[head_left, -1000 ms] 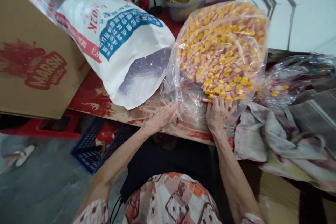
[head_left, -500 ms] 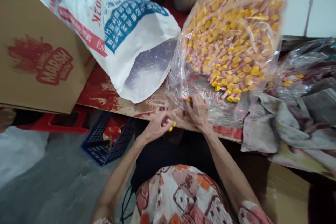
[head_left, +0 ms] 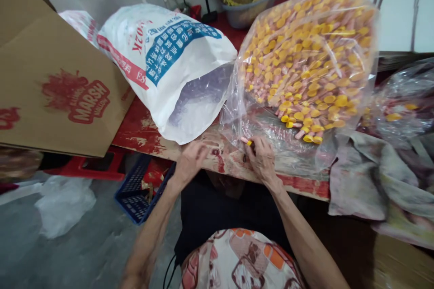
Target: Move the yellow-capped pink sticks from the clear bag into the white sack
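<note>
A small yellow-capped pink piece sits pinched in the nearly closed grip of the right hand, just above the paint-stained tabletop. At far left, around ten o'clock from the hands, a brown cardboard carton with red print leans in, while a blue plastic crate lies at eight o'clock below the tabletop's edge. A white woven sack with blue and red print lies at eleven o'clock, clear plastic showing in its mouth. The left hand rests at the tabletop's edge, its grip loose, half open and holding nothing visible. A clear plastic bag packed with more such pieces sits at one o'clock, its slack lower end just beside the right hand. At three o'clock lie a crumpled cloth and a second clear bag.
</note>
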A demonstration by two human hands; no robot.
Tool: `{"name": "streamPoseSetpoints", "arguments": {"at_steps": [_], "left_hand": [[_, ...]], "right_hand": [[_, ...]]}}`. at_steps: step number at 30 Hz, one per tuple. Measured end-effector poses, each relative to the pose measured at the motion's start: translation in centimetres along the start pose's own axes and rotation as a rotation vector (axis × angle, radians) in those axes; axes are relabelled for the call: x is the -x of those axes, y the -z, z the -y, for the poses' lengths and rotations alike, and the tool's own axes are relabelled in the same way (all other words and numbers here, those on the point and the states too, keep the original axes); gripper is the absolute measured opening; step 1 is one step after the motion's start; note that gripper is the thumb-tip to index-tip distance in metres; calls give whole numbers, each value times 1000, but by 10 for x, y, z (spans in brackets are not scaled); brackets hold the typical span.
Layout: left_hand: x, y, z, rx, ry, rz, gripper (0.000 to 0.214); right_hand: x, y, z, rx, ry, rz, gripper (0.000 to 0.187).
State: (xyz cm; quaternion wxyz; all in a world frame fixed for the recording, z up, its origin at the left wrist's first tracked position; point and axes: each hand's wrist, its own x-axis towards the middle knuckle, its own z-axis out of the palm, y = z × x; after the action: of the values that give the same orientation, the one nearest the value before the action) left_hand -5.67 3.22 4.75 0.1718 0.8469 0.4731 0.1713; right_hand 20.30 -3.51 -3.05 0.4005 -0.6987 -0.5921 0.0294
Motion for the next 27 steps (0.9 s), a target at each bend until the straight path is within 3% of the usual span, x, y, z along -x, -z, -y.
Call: {"name": "streamPoseSetpoints", "arguments": {"at_steps": [2, 4, 6, 9, 11, 14, 18, 20, 24, 27], "left_hand": [[-35, 3, 25, -99, 150, -183, 22], [-66, 1, 47, -170, 244, -240, 27], [-85, -3, 61, -199, 273, -228, 29], [-91, -5, 66, -104, 195, -126, 26], [-83, -5, 60, 30, 72, -74, 28], [-63, -7, 37, 246, -87, -25, 35], [-43, -21, -5, 525, -43, 116, 38], [-41, -28, -23, 609, 3, 127, 33], [-45, -31, -40, 561, -39, 85, 25], [-51, -29, -45, 547, -105, 153, 23]], "right_hand": [[0, 0, -1, -23, -1, -6, 30], [-2, 2, 0, -50, 11, -22, 32], [-3, 5, 3, -97, 19, -57, 34], [-4, 10, 8, -149, -13, -137, 35], [-3, 13, 10, -136, -34, -144, 38], [-4, 16, 10, -174, -41, -28, 49], [-8, 26, 14, -472, -149, 181, 52], [-7, 33, 19, -593, -209, 251, 50], [2, 38, 22, -726, -331, 280, 49], [8, 39, 15, -824, -423, 278, 47]]}}
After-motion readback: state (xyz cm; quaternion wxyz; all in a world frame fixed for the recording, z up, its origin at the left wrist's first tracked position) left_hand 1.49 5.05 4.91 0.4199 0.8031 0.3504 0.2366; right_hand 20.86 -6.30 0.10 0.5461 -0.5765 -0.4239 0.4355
